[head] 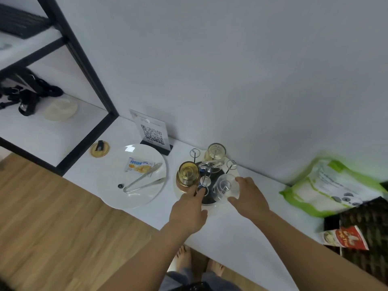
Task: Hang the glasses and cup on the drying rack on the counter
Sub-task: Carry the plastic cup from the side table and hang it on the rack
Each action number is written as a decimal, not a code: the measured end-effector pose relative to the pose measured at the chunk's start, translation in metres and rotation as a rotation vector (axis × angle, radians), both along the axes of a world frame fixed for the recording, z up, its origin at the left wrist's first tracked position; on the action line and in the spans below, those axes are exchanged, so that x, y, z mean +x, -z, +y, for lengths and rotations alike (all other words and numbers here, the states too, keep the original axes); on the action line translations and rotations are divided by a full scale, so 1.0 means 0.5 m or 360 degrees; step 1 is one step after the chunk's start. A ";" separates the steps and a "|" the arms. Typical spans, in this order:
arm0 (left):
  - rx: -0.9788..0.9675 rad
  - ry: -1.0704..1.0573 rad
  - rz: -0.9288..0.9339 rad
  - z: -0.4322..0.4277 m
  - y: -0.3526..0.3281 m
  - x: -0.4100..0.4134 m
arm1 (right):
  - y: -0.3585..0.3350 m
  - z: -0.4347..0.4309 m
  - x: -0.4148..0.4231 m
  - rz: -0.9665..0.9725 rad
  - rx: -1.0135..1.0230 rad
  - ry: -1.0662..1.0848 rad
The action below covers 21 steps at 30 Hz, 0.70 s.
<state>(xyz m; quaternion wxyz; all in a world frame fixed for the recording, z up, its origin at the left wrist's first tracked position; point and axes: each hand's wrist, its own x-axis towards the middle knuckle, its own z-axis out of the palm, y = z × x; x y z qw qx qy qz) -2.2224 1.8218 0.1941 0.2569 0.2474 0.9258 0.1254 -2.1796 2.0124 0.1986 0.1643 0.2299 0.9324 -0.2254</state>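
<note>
The right hand (249,198) cups a clear glass (225,186), thumb and fingers spread around it, upside down over a peg of the drying rack (207,175). The left hand (189,211) touches the rack's near side with loosely extended fingers, holding nothing. Two amber glasses (188,173) hang on its left and far pegs. Left of the rack lies a white plate (117,194).

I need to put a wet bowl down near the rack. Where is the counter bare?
Bare counter runs between the drying rack and the green bag, and along the near edge below the right hand. It is crowded to the rack's left: the white plate sits close, with the QR sign behind.
</note>
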 end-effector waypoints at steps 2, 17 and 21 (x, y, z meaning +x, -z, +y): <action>-0.0086 0.0082 0.0051 -0.003 0.006 0.004 | 0.000 0.007 0.001 0.0009 -0.0008 -0.0028; -0.0154 0.0025 0.0151 -0.043 0.000 -0.093 | 0.014 -0.048 -0.014 0.0074 -0.0103 -0.0259; -0.0131 0.0025 0.0115 -0.039 -0.010 -0.108 | 0.022 -0.052 -0.016 0.0099 -0.0143 -0.0252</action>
